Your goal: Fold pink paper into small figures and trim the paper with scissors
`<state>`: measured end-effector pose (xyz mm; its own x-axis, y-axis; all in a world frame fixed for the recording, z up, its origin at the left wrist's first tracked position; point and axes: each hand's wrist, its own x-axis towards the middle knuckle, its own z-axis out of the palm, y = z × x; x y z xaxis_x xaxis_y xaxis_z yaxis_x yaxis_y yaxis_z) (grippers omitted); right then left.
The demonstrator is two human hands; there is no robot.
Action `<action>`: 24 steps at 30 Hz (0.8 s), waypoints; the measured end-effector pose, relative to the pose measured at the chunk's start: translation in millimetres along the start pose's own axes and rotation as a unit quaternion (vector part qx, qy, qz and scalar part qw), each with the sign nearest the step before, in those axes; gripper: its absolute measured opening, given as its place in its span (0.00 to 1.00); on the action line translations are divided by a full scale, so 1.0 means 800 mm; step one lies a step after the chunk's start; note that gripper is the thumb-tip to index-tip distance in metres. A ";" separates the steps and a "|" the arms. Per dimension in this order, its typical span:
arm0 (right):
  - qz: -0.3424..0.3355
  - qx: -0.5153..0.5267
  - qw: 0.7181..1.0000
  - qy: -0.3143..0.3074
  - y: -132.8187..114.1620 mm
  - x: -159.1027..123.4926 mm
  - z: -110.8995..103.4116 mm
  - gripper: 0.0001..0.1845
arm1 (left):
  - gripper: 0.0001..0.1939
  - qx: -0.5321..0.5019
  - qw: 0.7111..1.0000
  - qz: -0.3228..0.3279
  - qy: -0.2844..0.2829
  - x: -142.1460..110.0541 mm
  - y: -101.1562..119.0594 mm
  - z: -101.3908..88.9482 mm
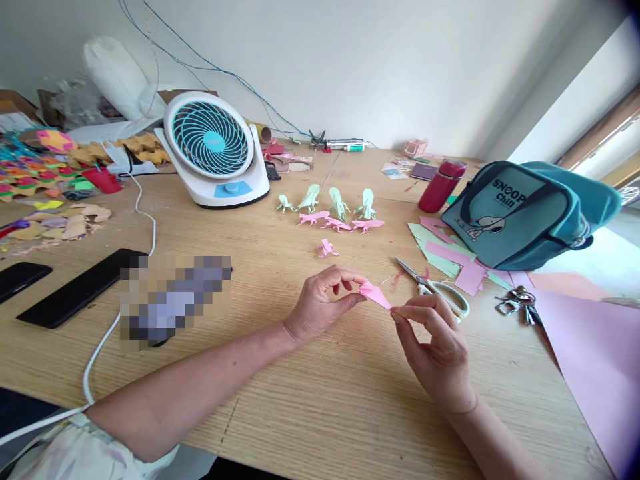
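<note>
Between my two hands, just above the wooden table [310, 393], is a small folded piece of pink paper [376, 295], wide at the left and narrow at the right. My left hand [320, 300] pinches its wide left end between thumb and fingers. At the pointed right end, the thumb and fingertips of my right hand [435, 340] are closed on the paper. Scissors [433, 288] with white handles lie just behind my right hand. Beyond my left hand stands a small pink folded paper figure [327, 249]. Farther back are pink paper figures [337, 224] and green ones [337, 202].
A white fan [213, 150] stands at the back left, its white cable [145, 213] running forward. Toward the right are a red flask [443, 185], a teal bag [520, 217], paper pieces [445, 257], keys [520, 303] and a large pink sheet [595, 360]. A pixelated object [175, 303] lies left.
</note>
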<state>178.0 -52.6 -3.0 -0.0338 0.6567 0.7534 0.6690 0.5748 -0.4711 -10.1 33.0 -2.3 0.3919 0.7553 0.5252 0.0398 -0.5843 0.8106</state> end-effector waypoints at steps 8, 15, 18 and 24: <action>0.080 0.066 0.995 0.008 0.004 -0.003 0.005 0.08 | 0.07 0.008 1.000 -0.017 -0.025 -0.001 0.002 -0.002; 0.239 0.187 0.953 -0.005 0.008 -0.010 0.015 0.02 | 0.06 -0.119 0.986 -0.103 -0.062 -0.004 -0.005 0.009; 0.301 0.230 0.926 -0.007 0.008 -0.007 0.017 0.07 | 0.08 -0.189 0.964 -0.170 -0.075 -0.004 -0.007 0.012; 0.369 0.258 0.893 -0.004 0.014 -0.001 0.021 0.16 | 0.15 -0.219 0.933 -0.270 -0.089 0.001 -0.013 0.008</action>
<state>173.0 -38.7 -16.9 0.2687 0.9519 0.1474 0.0801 0.1304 -0.9882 -4.6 38.1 -12.2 0.5718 0.8203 -0.0104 -0.0882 0.0740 0.9934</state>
